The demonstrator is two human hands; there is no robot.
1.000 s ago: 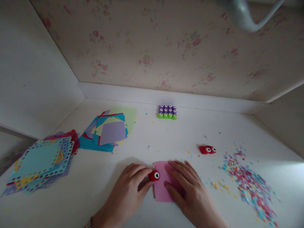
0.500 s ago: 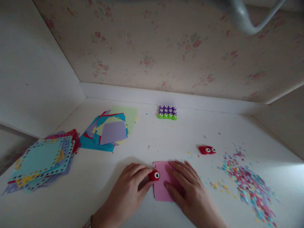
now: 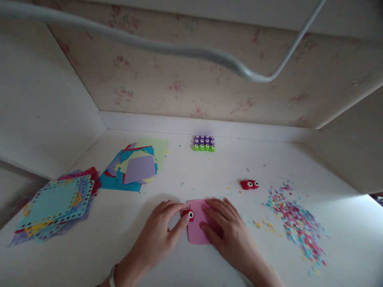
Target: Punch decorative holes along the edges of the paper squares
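Observation:
Thumb and fingers of my left hand [image 3: 158, 227] are closed around a small red hole punch [image 3: 190, 215] with a bulging white eye. The punch sits at the left edge of a pink paper square [image 3: 196, 235], near its upper left corner, where a small punched mark shows. My right hand [image 3: 229, 227] lies over the right half of this paper, its fingers stretched out flat and holding it against the white table. Part of the sheet is hidden under that hand.
A second red eyed piece [image 3: 249, 184] lies to the right, near scattered paper confetti [image 3: 299, 223]. Purple and green eyed pieces [image 3: 204, 143] stand in rows by the wall. Plain coloured papers [image 3: 140, 167] and a pile of edge-punched sheets [image 3: 54, 199] lie left.
My left thumb has moved up against the red punch. The view has shifted a little, and a white cable now crosses its top. My right hand stays on the pink paper.

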